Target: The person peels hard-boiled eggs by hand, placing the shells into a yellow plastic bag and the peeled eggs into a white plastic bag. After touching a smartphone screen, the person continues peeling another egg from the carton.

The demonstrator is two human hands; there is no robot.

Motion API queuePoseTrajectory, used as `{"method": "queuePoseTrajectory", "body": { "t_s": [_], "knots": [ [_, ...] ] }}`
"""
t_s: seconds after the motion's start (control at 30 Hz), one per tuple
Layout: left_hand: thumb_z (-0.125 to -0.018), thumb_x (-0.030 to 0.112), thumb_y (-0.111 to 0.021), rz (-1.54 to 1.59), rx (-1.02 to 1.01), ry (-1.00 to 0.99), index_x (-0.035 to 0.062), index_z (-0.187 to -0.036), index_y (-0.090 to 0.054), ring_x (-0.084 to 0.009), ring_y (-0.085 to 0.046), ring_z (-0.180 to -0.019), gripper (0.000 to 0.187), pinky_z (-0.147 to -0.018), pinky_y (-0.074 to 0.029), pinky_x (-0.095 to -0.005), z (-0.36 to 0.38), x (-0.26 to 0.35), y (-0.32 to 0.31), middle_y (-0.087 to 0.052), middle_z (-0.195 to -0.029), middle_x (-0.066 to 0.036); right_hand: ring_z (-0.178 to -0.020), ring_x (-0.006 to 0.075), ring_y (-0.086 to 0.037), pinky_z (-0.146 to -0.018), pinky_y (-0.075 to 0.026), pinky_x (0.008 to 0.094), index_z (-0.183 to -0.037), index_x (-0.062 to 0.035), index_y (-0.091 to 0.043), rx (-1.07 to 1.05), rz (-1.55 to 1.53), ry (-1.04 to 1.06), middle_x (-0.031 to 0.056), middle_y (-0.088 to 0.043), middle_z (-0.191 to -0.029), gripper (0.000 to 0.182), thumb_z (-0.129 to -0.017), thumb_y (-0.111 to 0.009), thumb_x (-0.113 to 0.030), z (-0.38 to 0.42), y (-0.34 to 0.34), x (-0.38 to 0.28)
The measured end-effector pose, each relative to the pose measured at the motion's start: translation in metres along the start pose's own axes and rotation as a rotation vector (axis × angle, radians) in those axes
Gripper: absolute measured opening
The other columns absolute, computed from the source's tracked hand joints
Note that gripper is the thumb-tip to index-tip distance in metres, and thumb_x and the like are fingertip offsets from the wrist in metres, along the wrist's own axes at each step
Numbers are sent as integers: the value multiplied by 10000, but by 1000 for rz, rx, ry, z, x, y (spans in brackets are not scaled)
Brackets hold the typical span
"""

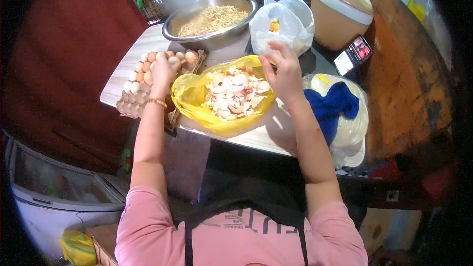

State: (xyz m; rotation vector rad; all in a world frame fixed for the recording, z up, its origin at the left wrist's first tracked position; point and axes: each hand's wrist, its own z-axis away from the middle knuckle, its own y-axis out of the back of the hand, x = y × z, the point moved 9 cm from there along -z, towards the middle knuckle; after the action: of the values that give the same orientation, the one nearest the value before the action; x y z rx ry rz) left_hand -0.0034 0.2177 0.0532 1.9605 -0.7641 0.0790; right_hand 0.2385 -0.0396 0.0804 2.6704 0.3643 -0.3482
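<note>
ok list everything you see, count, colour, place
table: one, pale, centre
tray: one visible, grey, table's left
eggs: over a dozen, brown and white, in tray
open bag: one, yellow, table's middle
eggshells: many, white and brown, in open bag
bowl: one, silver, table's back
shreds: uncountable, tan, in bowl
carrier bag: one, white, beside bowl
tub: one, beige, back right
phone: one, black, by tub
plastic bag: one, whitish, table's right
cloth: one, blue, on plastic bag
curtain: one, red, left
freezer: one, white, lower left
bundle: one, yellow, by freezer
shirt: one, pink, bottom
bracelet: one, orange, left wrist
left hand: one, bare, at eggs
right hand: one, bare, near open bag
</note>
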Motion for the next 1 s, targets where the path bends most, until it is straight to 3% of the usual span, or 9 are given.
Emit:
{"method": "queuePoseTrajectory", "body": {
  "t_s": [0.07,0.2,0.3,0.47,0.57,0.63,0.7,0.77,1.0],
  "knots": [
    [-759,296,-720,-15,119,57,10,-1090,-579,-313,-653,-876,460,-754,-509,-382,1,1,20,-652,-980,-198,-930,307,-592,-818,-467,406,-801,-31,-650,62,-23,-25,136,-600,-1058,101,-790,-683,-126,-2,9,2],
    [-788,139,-736,710,348,-130,-26,-1238,-502,-199,-648,-818,533,-725,-526,-289,74,90,91,-642,-1001,-153,-929,313,-600,-826,-469,400,-812,-31,-649,99,-30,-51,137,-604,-1064,102,-800,-681,-127,-8,19,4],
    [-779,48,-709,490,397,-719,-34,-1269,-478,-309,-609,-1029,548,-870,-513,-355,167,171,104,-526,-1272,-213,-950,315,-604,-824,-472,391,-817,-24,-643,102,-85,-86,142,-604,-1067,100,-812,-675,-118,-10,23,1],
    [-738,176,-770,509,-203,-873,11,-1178,-576,-300,-649,-946,508,-843,-524,-388,252,214,-11,-629,-1130,-139,-936,312,-608,-821,-471,377,-820,-6,-633,130,-94,-93,144,-607,-1060,95,-821,-663,-96,-11,33,10],
    [-775,171,-742,497,-355,-820,32,-1170,-585,-249,-653,-959,447,-815,-535,-357,243,216,-13,-632,-1135,-110,-967,289,-604,-842,-469,365,-861,-7,-637,113,-164,-113,145,-599,-1097,106,-828,-661,-105,-14,35,14],
    [-824,166,-703,783,-152,-601,22,-1196,-552,-200,-652,-889,427,-739,-536,-315,202,198,18,-620,-1102,-128,-999,266,-600,-861,-468,360,-903,-8,-642,66,-219,-121,144,-591,-1131,131,-836,-660,-120,-12,33,12],
    [-886,184,-631,1306,-344,-32,2,-1208,-529,-151,-636,-871,384,-718,-517,-285,167,166,-2,-634,-1079,-115,-1100,222,-559,-935,-449,353,-1147,-38,-602,-290,-949,-287,136,-553,-1238,340,-846,-672,-179,-6,-5,1],
    [-899,183,-598,1602,-507,126,-1,-1195,-521,-148,-645,-869,357,-733,-516,-261,143,142,-18,-645,-1052,-104,-1150,211,-529,-972,-425,350,-1254,-32,-518,-398,-979,-236,120,-482,-1325,476,-833,-690,-172,2,-22,-15],
    [-963,248,-516,1738,-559,267,28,-1088,-563,-91,-615,-778,257,-672,-492,-218,143,140,-29,-650,-919,-39,-1137,162,-525,-959,-435,318,-1396,-32,-399,-581,-948,-224,105,-523,-1294,662,-824,-708,-156,25,-58,-37]
  ]
}}
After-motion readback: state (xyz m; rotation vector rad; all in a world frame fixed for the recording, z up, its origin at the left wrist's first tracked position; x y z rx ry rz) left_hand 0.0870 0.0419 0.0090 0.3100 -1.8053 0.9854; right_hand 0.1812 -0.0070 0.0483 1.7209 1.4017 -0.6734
